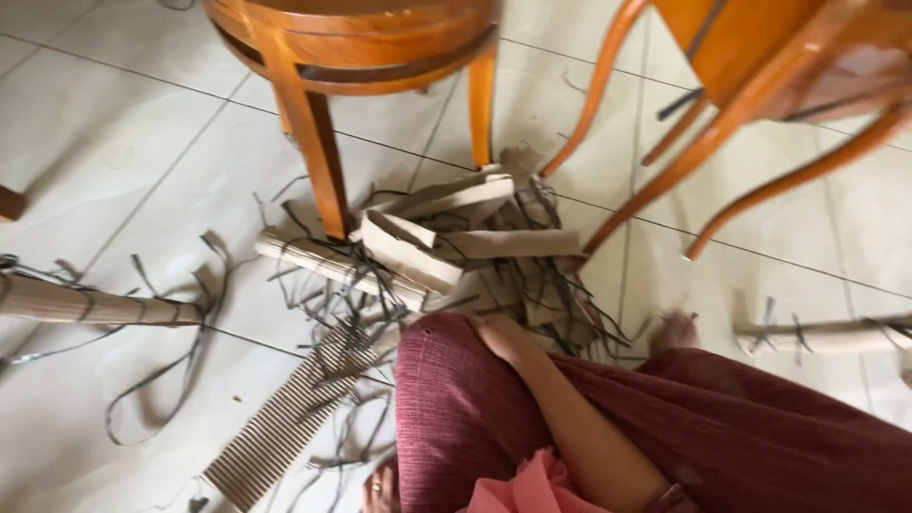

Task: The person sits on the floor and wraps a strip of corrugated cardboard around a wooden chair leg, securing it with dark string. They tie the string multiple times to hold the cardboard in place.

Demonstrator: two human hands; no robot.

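Observation:
I sit on a tiled floor in a maroon skirt (722,427). My right hand (506,342) rests on my raised knee with nothing in it, just short of a heap of folded brown woven bands (446,237) and thin dark strips (560,304). Only the fingers of my left hand (380,491), one with a ring, show at the bottom edge. They are beside a flat ribbed woven strip (285,427) lying on the floor. A blurred foot (676,332) shows past the skirt.
A round wooden stool (323,161) stands over the heap. The legs of a wooden chair (722,123) are to its right. Rolled woven mats lie at the left (85,304), centre (323,261) and right (826,337). Loose dark strips (161,380) trail across the tiles.

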